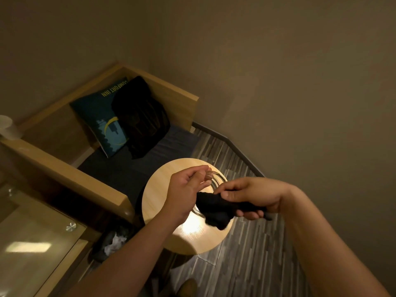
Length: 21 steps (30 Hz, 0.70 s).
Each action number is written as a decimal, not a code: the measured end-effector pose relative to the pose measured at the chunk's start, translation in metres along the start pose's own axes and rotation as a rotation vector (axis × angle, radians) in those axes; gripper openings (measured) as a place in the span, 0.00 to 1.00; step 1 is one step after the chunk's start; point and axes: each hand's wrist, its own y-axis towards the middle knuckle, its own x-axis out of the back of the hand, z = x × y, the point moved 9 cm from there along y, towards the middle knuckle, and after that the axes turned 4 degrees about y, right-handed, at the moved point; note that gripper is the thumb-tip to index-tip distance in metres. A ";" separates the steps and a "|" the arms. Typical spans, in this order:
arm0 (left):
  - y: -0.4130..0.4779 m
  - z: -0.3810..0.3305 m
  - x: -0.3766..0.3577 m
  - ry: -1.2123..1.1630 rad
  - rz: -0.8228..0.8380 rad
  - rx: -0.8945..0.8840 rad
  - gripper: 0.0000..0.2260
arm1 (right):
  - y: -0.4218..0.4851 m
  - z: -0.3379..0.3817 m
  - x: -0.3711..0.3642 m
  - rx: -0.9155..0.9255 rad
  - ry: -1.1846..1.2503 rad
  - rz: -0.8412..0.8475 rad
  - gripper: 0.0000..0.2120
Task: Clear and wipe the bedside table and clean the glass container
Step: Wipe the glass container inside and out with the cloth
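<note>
A round light-wood bedside table (158, 189) stands below my hands. My left hand (186, 187) grips the rim of a clear glass container (216, 179), held above the tabletop. My right hand (246, 196) is shut on a bunched black cloth (214, 207), whose end presses against the container's side. Most of the glass is hidden behind my left hand and the cloth. A bright light patch lies on the tabletop beneath the cloth.
A wooden bench with a dark seat cushion (132, 168) holds a teal pillow (102, 116) and a black garment (141, 116). A bin with crumpled paper (113, 243) sits left of the table. A glass-topped desk (32, 243) is at lower left. Walls close in on the right.
</note>
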 end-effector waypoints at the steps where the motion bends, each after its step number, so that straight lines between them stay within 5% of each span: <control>1: 0.003 0.000 0.002 -0.045 -0.006 0.026 0.10 | -0.002 0.002 0.004 0.050 0.102 0.045 0.16; 6: 0.020 0.017 0.024 -0.233 -0.052 0.120 0.10 | 0.000 -0.008 0.022 0.375 0.601 0.077 0.20; 12: 0.047 0.052 0.066 -0.319 -0.196 0.161 0.09 | 0.056 -0.072 0.014 0.369 1.009 -0.061 0.27; 17: 0.073 0.097 0.117 -0.390 -0.288 0.166 0.10 | 0.130 -0.131 0.014 0.303 1.074 -0.303 0.19; 21: 0.086 0.132 0.149 -0.376 -0.262 0.180 0.16 | 0.208 -0.182 0.010 0.209 0.897 -0.410 0.17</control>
